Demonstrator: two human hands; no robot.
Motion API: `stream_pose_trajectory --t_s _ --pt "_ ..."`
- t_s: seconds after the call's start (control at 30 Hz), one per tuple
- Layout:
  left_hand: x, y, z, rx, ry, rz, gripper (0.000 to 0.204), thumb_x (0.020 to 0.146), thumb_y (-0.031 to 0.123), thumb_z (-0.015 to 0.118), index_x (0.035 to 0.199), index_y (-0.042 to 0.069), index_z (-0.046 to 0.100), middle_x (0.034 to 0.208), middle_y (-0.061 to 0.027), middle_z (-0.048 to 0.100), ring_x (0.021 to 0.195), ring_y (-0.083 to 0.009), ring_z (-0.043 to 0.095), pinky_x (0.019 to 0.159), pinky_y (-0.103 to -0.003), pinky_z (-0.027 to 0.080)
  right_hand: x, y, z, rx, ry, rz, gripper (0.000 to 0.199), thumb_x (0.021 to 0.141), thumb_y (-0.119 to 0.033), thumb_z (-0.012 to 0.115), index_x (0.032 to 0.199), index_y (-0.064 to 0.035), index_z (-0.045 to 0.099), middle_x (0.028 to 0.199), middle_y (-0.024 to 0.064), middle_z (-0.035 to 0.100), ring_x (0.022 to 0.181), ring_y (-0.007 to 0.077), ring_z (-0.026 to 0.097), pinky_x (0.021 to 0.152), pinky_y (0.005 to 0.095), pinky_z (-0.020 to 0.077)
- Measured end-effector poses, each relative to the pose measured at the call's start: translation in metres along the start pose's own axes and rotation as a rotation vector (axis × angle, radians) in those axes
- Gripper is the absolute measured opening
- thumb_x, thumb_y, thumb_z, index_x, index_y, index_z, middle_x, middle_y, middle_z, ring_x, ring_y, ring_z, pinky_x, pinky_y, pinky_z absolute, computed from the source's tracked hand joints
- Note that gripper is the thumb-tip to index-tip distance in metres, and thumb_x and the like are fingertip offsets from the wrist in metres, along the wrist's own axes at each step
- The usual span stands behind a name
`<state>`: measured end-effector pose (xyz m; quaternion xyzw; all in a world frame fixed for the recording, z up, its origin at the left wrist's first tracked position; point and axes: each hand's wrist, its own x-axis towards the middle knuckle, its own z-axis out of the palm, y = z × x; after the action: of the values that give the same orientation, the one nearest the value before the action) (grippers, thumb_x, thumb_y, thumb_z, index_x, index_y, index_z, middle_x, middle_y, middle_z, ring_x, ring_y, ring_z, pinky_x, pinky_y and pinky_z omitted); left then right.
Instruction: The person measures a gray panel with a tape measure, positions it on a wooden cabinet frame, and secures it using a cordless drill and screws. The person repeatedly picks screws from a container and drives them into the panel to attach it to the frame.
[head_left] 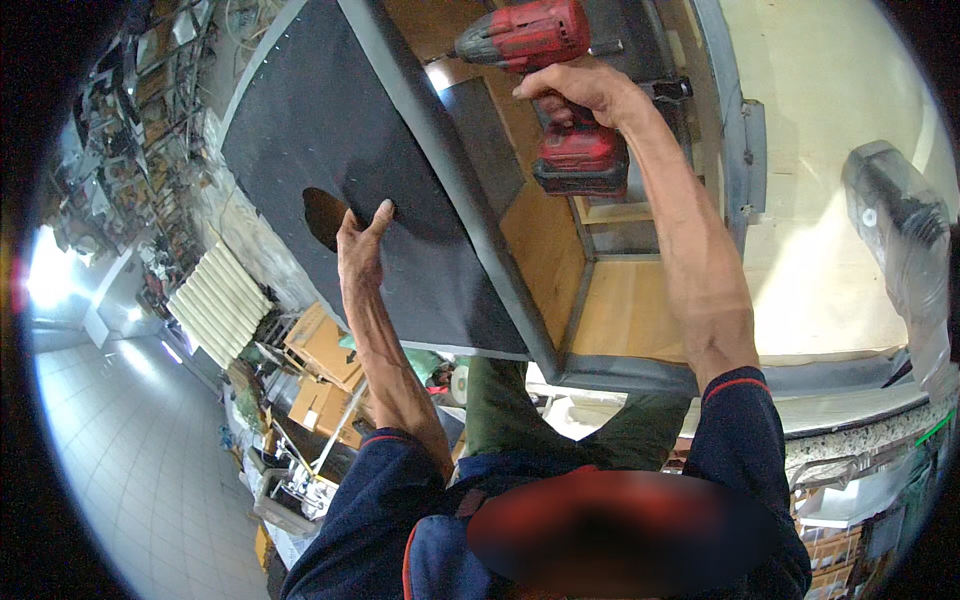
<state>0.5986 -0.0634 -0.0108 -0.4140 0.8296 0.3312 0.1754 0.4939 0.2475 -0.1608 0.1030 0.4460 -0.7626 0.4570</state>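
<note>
Single head-worn fisheye view, looking steeply down along the person's own forearms, sitting close above the dark flat cabinet panel [340, 150] and the wooden cabinet interior [620, 310], straight edges bending toward the rim, tiled shop floor [130, 450] showing far below at left

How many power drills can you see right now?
1. The red drill is in the right hand, at the top, tip against the cabinet. Others may be hidden in the clutter.
</note>
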Motion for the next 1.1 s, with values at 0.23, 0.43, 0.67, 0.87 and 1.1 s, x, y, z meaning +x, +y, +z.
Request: stream_pose_trajectory --t_s 0.23,0.43,0.67,0.87,1.1 --pt "0.008 -0.010 -0.003 -0.053 -0.054 0.043 0.047 0.085 0.022 0.080 0.120 -0.003 0.062 0.115 -0.0092 0.069 0.107 -0.0202 0.061 0.101 -0.036 0.041 0.009 0.006 0.002 0.014 0.006 -0.022 0.015 0.076 -0.023 0.074 0.076 -0.0124 0.063 0.061 -0.0030 0.055 0.050 0.0083 0.045 0.048 0.0271 0.0354" --pt "0.011 -0.014 -0.005 -0.047 -0.060 0.029 0.048 0.085 0.022 0.080 0.120 -0.003 0.061 0.115 -0.0091 0.068 0.106 -0.0200 0.061 0.100 -0.035 0.041 0.014 0.006 0.003 -0.025 -0.013 -0.024 0.014 0.076 -0.022 0.073 0.077 -0.0121 0.064 0.063 -0.0019 0.057 0.050 0.0089 0.047 0.048 0.0275 0.0363" --pt "0.004 -0.010 -0.002 -0.046 -0.016 0.034 0.047 0.085 0.019 0.080 0.121 -0.003 0.061 0.119 -0.0096 0.067 0.109 -0.0202 0.060 0.102 -0.034 0.041 0.010 0.002 0.008 -0.022 -0.025 -0.050 0.020 0.082 -0.018 0.071 0.075 -0.0148 0.053 0.055 -0.0054 0.044 0.046 0.0068 0.039 0.045 0.0263 0.0318" --pt "0.010 -0.014 -0.003 -0.112 -0.080 0.061 0.048 0.085 0.018 0.080 0.123 -0.003 0.060 0.121 -0.0099 0.067 0.110 -0.0203 0.060 0.103 -0.034 0.040 0.019 0.014 0.002 -0.053 -0.038 -0.071 0.015 0.077 -0.024 0.073 0.074 -0.0121 0.064 0.063 -0.0016 0.058 0.052 0.0086 0.049 0.048 0.0287 0.0367" --pt "0.018 -0.028 -0.010 -0.229 -0.175 0.110 0.049 0.083 0.021 0.082 0.119 -0.004 0.061 0.115 -0.0088 0.068 0.107 -0.0195 0.061 0.099 -0.033 0.042 0.022 0.018 0.007 0.131 -0.124 0.008 0.016 0.081 -0.017 0.075 0.086 -0.0121 0.060 0.063 -0.0049 0.051 0.050 0.0061 0.042 0.045 0.0240 0.0329"
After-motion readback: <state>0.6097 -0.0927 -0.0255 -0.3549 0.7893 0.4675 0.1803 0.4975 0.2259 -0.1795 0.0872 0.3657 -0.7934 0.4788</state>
